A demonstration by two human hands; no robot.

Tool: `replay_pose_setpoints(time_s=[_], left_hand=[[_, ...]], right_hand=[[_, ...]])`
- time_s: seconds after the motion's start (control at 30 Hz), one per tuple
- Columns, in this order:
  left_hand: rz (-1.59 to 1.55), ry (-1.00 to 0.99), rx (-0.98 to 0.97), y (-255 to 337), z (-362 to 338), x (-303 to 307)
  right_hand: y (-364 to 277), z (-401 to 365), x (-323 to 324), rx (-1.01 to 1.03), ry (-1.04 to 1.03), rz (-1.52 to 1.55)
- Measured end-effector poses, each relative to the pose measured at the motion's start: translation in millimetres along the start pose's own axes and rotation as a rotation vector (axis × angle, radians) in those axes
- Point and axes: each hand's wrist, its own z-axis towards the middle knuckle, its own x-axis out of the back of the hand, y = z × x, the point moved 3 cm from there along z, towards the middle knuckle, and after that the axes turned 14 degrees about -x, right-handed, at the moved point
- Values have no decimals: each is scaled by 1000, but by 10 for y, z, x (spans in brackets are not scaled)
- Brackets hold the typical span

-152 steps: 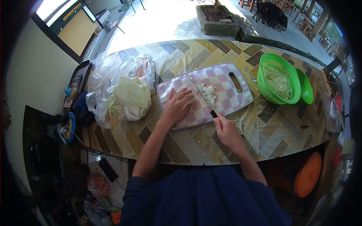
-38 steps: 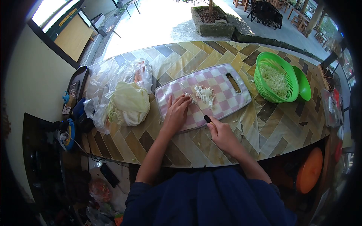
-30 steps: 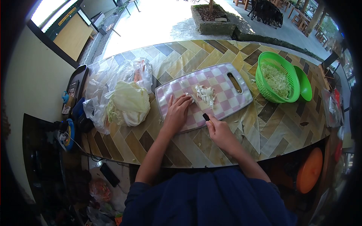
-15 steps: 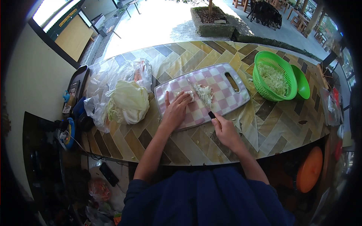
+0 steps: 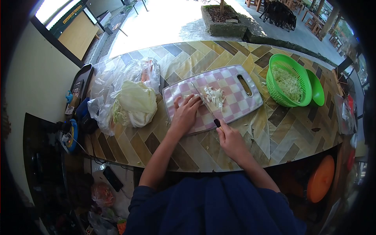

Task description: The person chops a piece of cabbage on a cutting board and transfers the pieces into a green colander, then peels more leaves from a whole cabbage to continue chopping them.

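Note:
My left hand (image 5: 185, 116) presses a piece of cabbage (image 5: 190, 96) onto a pink-and-white checkered cutting board (image 5: 238, 109), its fingers bent over most of it. In my right hand (image 5: 232, 143) is the dark handle of a knife (image 5: 208, 108). The blade stands just right of my left fingertips, against the cut end of the piece. Thin cabbage shreds (image 5: 215, 96) lie on the board to the right of the blade. Left of the board rests a larger pale cabbage (image 5: 137, 102), partly on clear plastic bags.
On the right, a green basket (image 5: 282, 101) contains shredded cabbage (image 5: 289, 85), with a green bowl (image 5: 318, 94) behind it. Plastic bags (image 5: 103, 100) cover the table's left part, near a dark tray (image 5: 83, 78). The table's curved front edge is close to my body.
The pile of shreds has grown and spread to the right. My left fingers cover more of the cabbage piece, and the knife handle has moved slightly left and down. The view has shifted slightly.

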Motion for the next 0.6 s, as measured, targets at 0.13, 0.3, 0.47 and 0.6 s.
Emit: replay_pose_setpoints(time_s=[0.13,0.3,0.47,0.6], left_hand=[[10,6,7,-25,-2,-13],[-2,14,3,-37,-7,-56],[-91,61,72,-21,5,-9],[-21,96,101,48,11,-58]], right_hand=[[31,50,-76,3,1,-15],[-55,223,-83,-27,-32,-11],[-62,234,-74,-23,-17,13],[103,148,14,-46,-14,147]])
